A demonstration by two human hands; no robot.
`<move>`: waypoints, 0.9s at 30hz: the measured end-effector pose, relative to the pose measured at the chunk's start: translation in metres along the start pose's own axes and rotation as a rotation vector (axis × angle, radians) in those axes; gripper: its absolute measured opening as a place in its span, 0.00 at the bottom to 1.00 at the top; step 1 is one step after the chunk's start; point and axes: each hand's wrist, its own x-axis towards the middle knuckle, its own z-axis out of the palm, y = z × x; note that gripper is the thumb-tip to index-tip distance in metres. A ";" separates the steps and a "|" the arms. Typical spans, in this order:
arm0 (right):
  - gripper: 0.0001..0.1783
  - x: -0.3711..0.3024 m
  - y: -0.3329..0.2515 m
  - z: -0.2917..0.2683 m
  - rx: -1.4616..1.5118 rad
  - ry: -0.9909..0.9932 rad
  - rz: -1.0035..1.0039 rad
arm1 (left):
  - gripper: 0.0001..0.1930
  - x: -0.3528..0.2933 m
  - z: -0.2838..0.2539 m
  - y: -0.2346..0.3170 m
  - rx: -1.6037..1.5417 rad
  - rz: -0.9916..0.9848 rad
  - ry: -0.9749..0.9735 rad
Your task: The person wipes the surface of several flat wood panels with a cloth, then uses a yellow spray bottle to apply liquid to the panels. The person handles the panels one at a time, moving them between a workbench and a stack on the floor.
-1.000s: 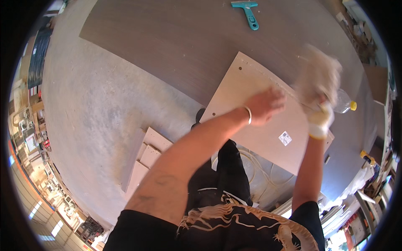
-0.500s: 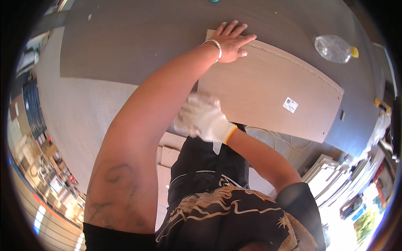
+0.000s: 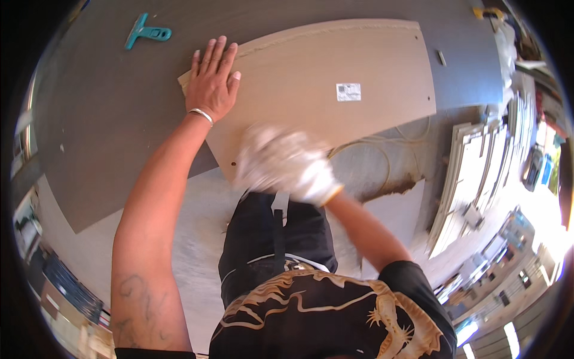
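A light brown wooden panel [image 3: 299,90] with a white label [image 3: 348,92] lies on a dark grey table surface. My bare left hand [image 3: 212,81] rests flat on the panel's left end, fingers stretched out, a bracelet at the wrist. My right hand [image 3: 287,161] wears a white knit glove and is at the panel's near left edge. Motion smears its fingers, so their pose and anything in them cannot be made out. It covers part of the near edge, close to a small dark hole [image 3: 234,163] at the corner.
A teal scraper [image 3: 148,32] lies at the far left on the table [image 3: 107,107]. A small piece [image 3: 441,58] sits beyond the panel's right end. Stacked white boards [image 3: 466,173] stand at right, and a pale hose [image 3: 382,155] lies on the floor.
My view has turned, so the panel sits further left and the scraper shows fully; the clear bottle is out of view. My left hand stays on the panel. My right hand keeps moving, blurred.
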 end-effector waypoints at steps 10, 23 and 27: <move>0.30 0.010 -0.048 0.037 0.268 0.481 0.273 | 0.33 0.005 0.004 -0.009 0.023 0.119 0.042; 0.25 -0.153 0.266 -0.128 0.535 1.088 1.262 | 0.36 0.011 -0.009 0.000 0.165 0.063 -0.146; 0.30 -0.195 0.218 -0.079 1.232 2.020 0.808 | 0.47 -0.013 -0.018 0.106 0.049 0.199 -0.318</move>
